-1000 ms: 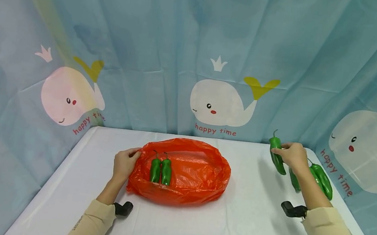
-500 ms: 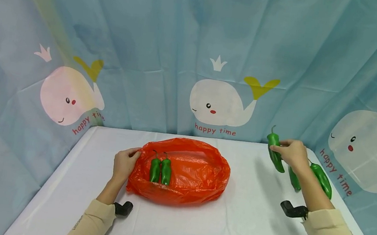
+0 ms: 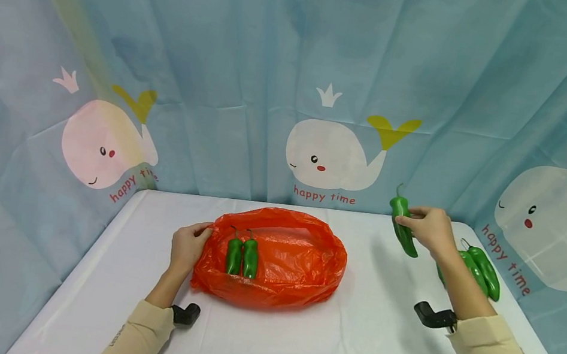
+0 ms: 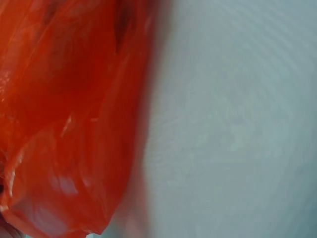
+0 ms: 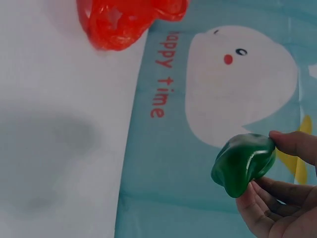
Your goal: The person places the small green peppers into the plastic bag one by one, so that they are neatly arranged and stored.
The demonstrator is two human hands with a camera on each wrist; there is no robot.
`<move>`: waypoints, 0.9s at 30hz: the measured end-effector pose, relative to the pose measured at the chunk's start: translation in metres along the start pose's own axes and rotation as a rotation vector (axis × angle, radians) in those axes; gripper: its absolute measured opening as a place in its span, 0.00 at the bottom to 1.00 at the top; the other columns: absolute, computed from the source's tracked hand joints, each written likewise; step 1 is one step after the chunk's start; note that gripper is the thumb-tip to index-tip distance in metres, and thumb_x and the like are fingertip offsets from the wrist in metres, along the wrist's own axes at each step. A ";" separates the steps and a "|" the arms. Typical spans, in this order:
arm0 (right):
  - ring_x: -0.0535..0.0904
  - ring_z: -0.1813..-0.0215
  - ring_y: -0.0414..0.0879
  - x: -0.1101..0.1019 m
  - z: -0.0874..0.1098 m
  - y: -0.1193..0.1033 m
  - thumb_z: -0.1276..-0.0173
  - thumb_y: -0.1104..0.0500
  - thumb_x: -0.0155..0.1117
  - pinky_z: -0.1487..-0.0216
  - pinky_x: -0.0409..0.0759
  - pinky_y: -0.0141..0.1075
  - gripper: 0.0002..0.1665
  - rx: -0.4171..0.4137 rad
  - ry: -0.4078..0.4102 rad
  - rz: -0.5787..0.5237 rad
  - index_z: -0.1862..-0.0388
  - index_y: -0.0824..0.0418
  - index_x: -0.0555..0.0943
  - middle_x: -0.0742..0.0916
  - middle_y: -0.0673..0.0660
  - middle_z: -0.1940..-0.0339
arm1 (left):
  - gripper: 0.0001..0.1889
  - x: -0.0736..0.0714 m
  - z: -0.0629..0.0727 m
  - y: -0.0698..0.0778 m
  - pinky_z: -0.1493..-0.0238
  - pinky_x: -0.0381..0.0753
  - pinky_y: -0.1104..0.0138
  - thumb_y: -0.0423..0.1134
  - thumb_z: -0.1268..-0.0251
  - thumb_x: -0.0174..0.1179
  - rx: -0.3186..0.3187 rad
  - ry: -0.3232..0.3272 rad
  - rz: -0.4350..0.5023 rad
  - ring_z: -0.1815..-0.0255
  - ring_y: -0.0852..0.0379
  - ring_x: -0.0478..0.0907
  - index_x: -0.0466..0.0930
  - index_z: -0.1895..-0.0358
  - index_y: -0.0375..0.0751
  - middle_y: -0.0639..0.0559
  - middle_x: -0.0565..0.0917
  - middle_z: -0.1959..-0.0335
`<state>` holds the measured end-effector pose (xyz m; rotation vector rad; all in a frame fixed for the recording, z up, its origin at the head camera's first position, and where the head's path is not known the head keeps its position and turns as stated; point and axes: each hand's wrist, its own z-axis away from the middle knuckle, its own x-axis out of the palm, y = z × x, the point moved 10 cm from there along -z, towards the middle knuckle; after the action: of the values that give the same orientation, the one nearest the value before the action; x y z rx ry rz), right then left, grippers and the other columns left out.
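Note:
My right hand [image 3: 433, 227] pinches a green pepper [image 3: 403, 225] between thumb and fingers, held above the table with its stem up. In the right wrist view the same pepper [image 5: 242, 163] shows its lower end toward the camera. At the left, my left hand [image 3: 188, 248] pinches the left edge of a red plastic bag [image 3: 294, 257], which lies spread open. Inside it, toward the left, two green peppers [image 3: 242, 256] stand side by side. The bag [image 4: 74, 119] fills the left part of the left wrist view.
Several more green peppers [image 3: 483, 268] lie at the right edge of the white-covered table [image 3: 291, 353], partly behind the right forearm. A blue curtain [image 3: 244, 147] with whale prints hangs along the back and both sides.
My right hand has moved left with the pepper, away from the other peppers, uncovering more of them. The left hand and bag have stayed in place.

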<state>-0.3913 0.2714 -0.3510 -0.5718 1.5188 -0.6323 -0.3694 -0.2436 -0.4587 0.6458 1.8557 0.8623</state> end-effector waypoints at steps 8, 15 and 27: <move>0.79 0.44 0.68 0.009 0.001 -0.013 0.30 0.50 0.62 0.45 0.82 0.53 0.39 -0.012 -0.028 -0.042 0.32 0.76 0.66 0.77 0.77 0.39 | 0.13 0.001 0.001 -0.002 0.49 0.83 0.51 0.38 0.31 0.58 -0.016 -0.018 0.017 0.53 0.42 0.83 0.86 0.51 0.34 0.37 0.87 0.55; 0.81 0.47 0.66 0.022 -0.001 -0.022 0.31 0.52 0.63 0.46 0.83 0.51 0.37 -0.035 -0.057 -0.097 0.33 0.76 0.67 0.79 0.76 0.41 | 0.13 0.002 0.000 -0.003 0.49 0.83 0.51 0.38 0.31 0.58 -0.018 -0.025 0.011 0.53 0.43 0.83 0.85 0.50 0.35 0.38 0.87 0.54; 0.83 0.52 0.61 0.049 -0.003 -0.040 0.33 0.54 0.65 0.47 0.84 0.50 0.34 -0.057 -0.085 -0.128 0.36 0.75 0.71 0.81 0.74 0.44 | 0.14 0.001 -0.001 -0.004 0.48 0.83 0.51 0.38 0.30 0.57 -0.017 -0.023 0.014 0.52 0.42 0.83 0.85 0.50 0.34 0.37 0.87 0.53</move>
<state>-0.3974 0.2087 -0.3584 -0.7354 1.4319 -0.6560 -0.3708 -0.2453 -0.4620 0.6560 1.8232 0.8753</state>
